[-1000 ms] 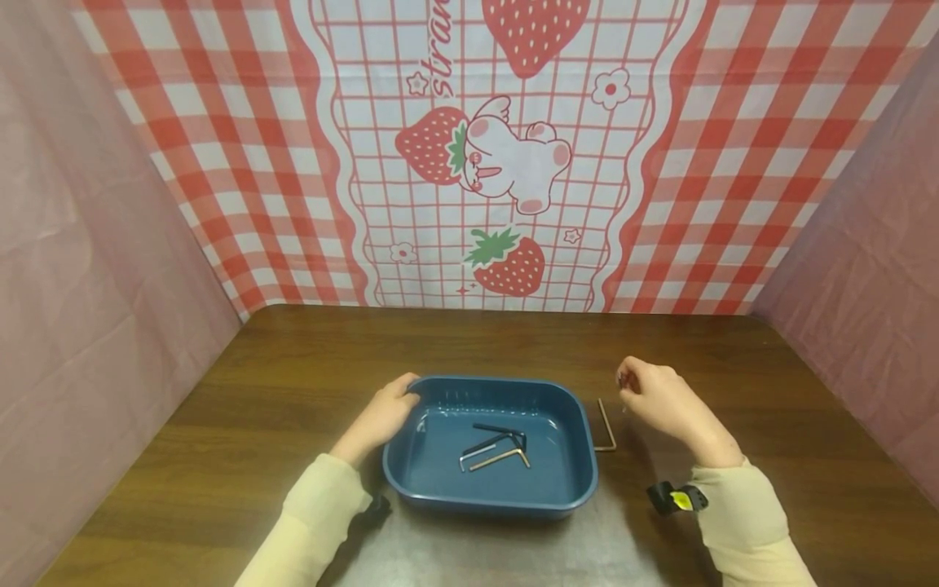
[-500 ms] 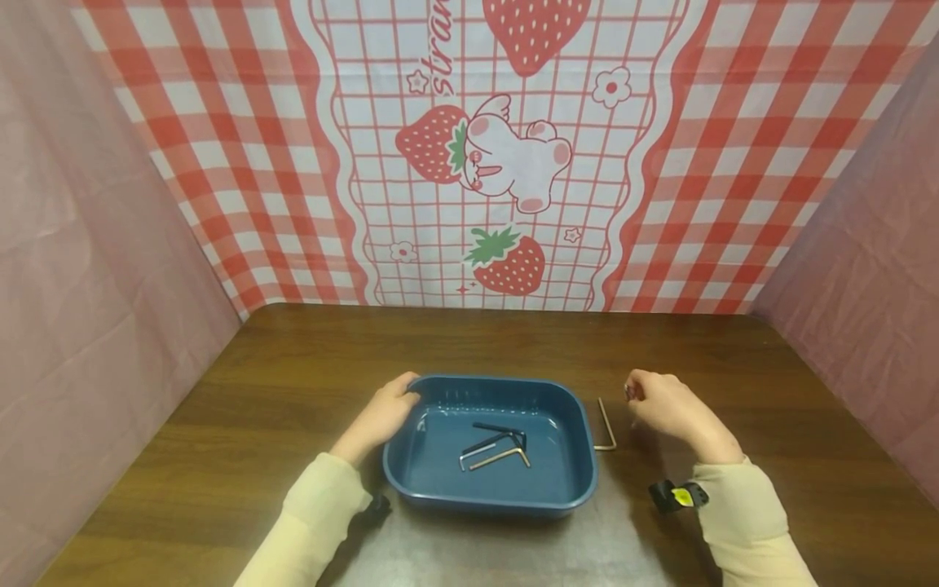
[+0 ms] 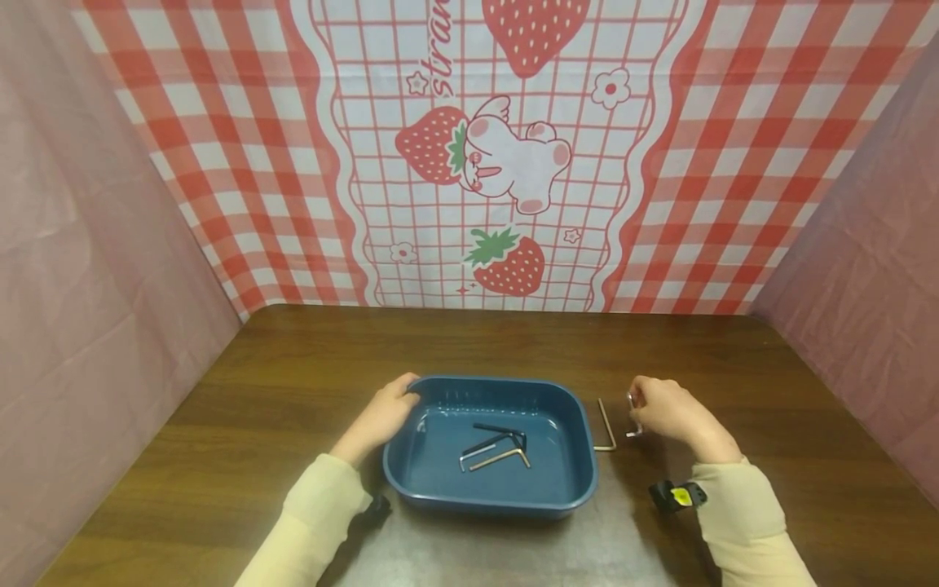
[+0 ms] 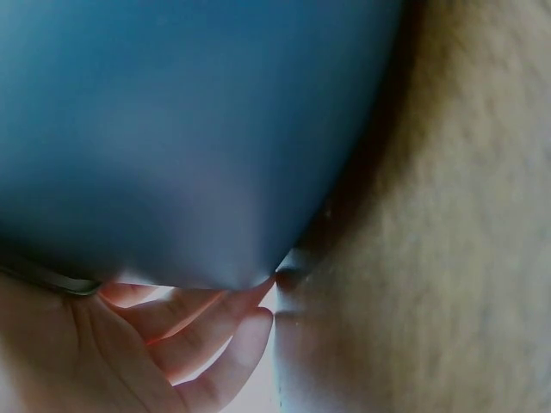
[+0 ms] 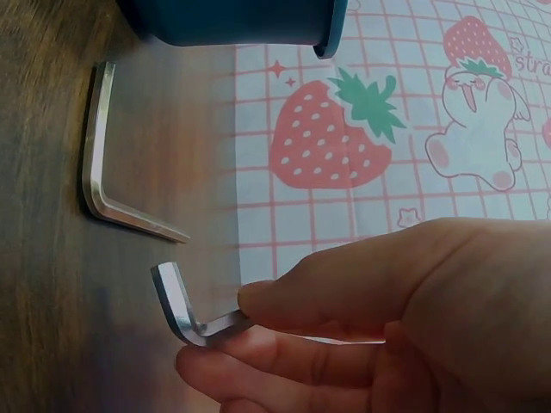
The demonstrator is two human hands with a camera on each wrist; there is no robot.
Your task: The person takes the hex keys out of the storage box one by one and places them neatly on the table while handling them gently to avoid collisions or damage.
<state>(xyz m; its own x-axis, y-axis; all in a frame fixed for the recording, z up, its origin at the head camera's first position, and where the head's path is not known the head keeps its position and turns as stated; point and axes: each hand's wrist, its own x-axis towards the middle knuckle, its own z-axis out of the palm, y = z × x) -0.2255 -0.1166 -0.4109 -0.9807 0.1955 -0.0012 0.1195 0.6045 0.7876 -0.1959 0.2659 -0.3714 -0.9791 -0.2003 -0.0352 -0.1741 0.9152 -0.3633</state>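
My left hand [image 3: 384, 413] grips the back left corner of a blue tray [image 3: 487, 496], thumb over the rim. In the left wrist view its fingers [image 4: 194, 340] lie along the outer wall. Thumb and fingers of my right hand [image 3: 671, 414] pinch a silver hex key [image 5: 179, 308], its short arm sticking out past the fingertips and part of its long arm hidden. A gold-toned hex key [image 3: 608, 428] lies on the table between the tray and my right hand. Inside the tray are black hex keys [image 3: 490, 441], a small silver one [image 3: 477, 453] and a gold-toned one [image 3: 499, 460].
The brown wooden table [image 3: 323, 342] ends at a red checked strawberry-print cloth [image 3: 506, 196]. Pink curtains [image 3: 125, 204] hang at both sides. A dark strap with a yellow patch [image 3: 681, 496] sits at my right wrist.
My right hand has drawn back slightly, rightward and toward me. The silver hex key now shows below its fingers. My left hand, the tray and the loose hex keys stay put.
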